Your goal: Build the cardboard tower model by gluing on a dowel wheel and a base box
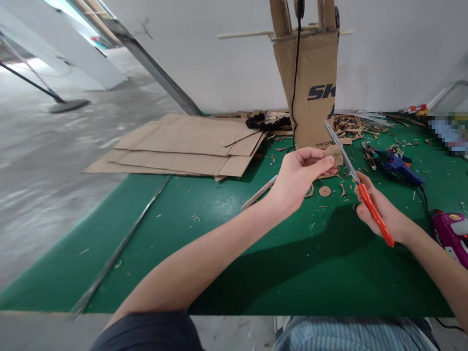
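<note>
My left hand (298, 175) pinches a small piece of cardboard (334, 155) between thumb and fingers, held above the green mat (204, 234). My right hand (380, 210) grips orange-handled scissors (360, 187), whose metal blades point up and left and meet the cardboard piece. A small round cardboard disc (324, 191) lies on the mat just below the two hands, among several cardboard trimmings.
Flattened cardboard sheets (183, 146) lie at the back left. A tall cardboard structure (310, 83) with a black cable stands behind the hands. A blue tool (398, 165) and a purple device (451, 234) sit at the right. A wooden stick (259, 193) and a metal bar (120, 248) lie on the mat.
</note>
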Motion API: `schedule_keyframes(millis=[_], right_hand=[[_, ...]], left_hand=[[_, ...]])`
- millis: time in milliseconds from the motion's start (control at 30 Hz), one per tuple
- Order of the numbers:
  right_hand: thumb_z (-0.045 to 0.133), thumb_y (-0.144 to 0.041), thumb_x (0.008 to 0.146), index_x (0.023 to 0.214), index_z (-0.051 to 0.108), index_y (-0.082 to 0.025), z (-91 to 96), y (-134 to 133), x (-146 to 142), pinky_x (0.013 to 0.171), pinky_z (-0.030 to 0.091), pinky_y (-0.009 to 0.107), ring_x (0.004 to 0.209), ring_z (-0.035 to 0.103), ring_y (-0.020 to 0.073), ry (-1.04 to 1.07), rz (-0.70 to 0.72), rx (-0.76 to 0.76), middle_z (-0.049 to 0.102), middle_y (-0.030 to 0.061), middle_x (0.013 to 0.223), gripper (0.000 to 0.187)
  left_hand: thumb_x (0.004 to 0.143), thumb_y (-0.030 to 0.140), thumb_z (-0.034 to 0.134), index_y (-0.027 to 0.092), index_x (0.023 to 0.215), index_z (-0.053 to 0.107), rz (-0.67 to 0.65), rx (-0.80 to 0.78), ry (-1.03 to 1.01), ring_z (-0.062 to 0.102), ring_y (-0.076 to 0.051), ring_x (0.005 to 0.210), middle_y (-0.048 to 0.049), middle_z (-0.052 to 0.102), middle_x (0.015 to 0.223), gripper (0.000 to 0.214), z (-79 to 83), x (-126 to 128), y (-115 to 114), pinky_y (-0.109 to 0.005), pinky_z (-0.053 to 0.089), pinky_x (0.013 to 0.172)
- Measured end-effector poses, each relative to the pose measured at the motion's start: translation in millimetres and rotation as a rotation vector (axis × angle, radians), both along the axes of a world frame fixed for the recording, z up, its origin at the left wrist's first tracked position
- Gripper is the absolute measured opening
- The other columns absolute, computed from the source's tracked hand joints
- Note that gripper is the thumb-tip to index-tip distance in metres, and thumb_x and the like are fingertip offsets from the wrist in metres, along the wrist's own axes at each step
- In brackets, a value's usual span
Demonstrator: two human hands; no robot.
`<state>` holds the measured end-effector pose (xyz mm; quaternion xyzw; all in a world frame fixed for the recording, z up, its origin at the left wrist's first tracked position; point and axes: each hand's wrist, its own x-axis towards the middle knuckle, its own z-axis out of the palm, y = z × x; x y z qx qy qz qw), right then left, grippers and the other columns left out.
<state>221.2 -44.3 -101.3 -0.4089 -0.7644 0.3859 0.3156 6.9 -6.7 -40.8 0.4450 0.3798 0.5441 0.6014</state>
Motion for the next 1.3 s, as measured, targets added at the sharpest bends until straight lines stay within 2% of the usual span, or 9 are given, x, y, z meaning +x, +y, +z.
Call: schedule_keyframes(millis=[167,367,533,667,800,933,1133,1300], right_hand=[[0.05,-0.059,0.096,0.152,0.023,-0.036,-2.3,1,-2,0.067,0.048,0.035,0.068,0.044,0.016,0.019,0.016,-0.001,0.049,0.0017,0.095,0.066],[0.051,-0.058,0.095,0.15,0.025,-0.036,-14.1,8,3,0.059,0.046,0.031,0.069,0.045,0.0159,0.013,0.01,-0.025,0.049,0.0015,0.094,0.065],[0.051,-0.057,0.096,0.152,0.022,-0.033,-5.9,5,4,0.062,0.046,0.033,0.067,0.044,0.016,-0.04,0.014,0.009,0.047,-0.0007,0.086,0.068],[0.047,-0.059,0.097,0.155,0.018,-0.032,-0.2,1,1,0.067,0.048,0.035,0.067,0.044,0.0158,-0.042,0.011,0.043,0.049,0.0009,0.091,0.07],[0.048,-0.06,0.096,0.152,0.024,-0.031,-5.6,4,3,0.066,0.049,0.035,0.07,0.048,0.0169,-0.068,-0.02,0.065,0.052,0.0051,0.101,0.068],[0.048,-0.057,0.097,0.153,0.024,-0.031,-11.1,8,8,0.064,0.05,0.036,0.067,0.049,0.0172,-0.112,-0.022,0.055,0.054,0.0033,0.094,0.066],[0.047,-0.057,0.097,0.154,0.019,-0.031,-0.8,7,10,0.073,0.052,0.041,0.073,0.051,0.0194,-0.154,0.01,0.129,0.053,0.0033,0.094,0.069],[0.045,-0.059,0.097,0.154,0.018,-0.034,6.9,6,9,0.073,0.051,0.037,0.076,0.05,0.0189,-0.102,0.081,0.129,0.052,0.0036,0.098,0.068]], left_hand=[[0.071,0.025,0.084,0.015,0.074,0.07,-0.009,0.014,-0.004,0.069,-0.011,0.065,-0.0027,0.073,0.07,0.017,-0.6,0,-2,-0.026,0.057,0.072],[0.072,0.023,0.084,0.015,0.074,0.07,-0.018,0.01,-0.009,0.069,-0.011,0.064,-0.0025,0.074,0.071,0.015,0.7,-1,-1,-0.027,0.058,0.072],[0.071,0.019,0.083,0.014,0.074,0.07,-0.031,0.002,-0.002,0.069,-0.011,0.063,-0.0027,0.073,0.07,0.015,-1.7,-3,5,-0.026,0.058,0.07],[0.071,0.019,0.083,0.014,0.075,0.069,-0.051,0.016,0.024,0.069,-0.011,0.064,-0.0023,0.073,0.07,0.015,-2.2,-4,5,-0.025,0.059,0.07],[0.072,0.02,0.081,0.014,0.076,0.069,-0.045,0.013,0.052,0.069,-0.011,0.065,-0.0015,0.073,0.07,0.015,-0.7,-3,2,-0.025,0.058,0.071],[0.073,0.019,0.08,0.014,0.077,0.069,-0.051,0.019,0.048,0.068,-0.01,0.064,-0.0011,0.073,0.071,0.013,1.2,-4,1,-0.025,0.058,0.071],[0.072,0.018,0.08,0.013,0.077,0.07,-0.069,0.036,0.074,0.067,-0.009,0.063,-0.0009,0.073,0.072,0.012,0.6,-8,7,-0.026,0.058,0.073],[0.072,0.018,0.079,0.013,0.077,0.07,-0.09,0.06,0.14,0.066,-0.009,0.062,-0.0003,0.071,0.068,0.011,1.6,-10,8,-0.025,0.057,0.07]])
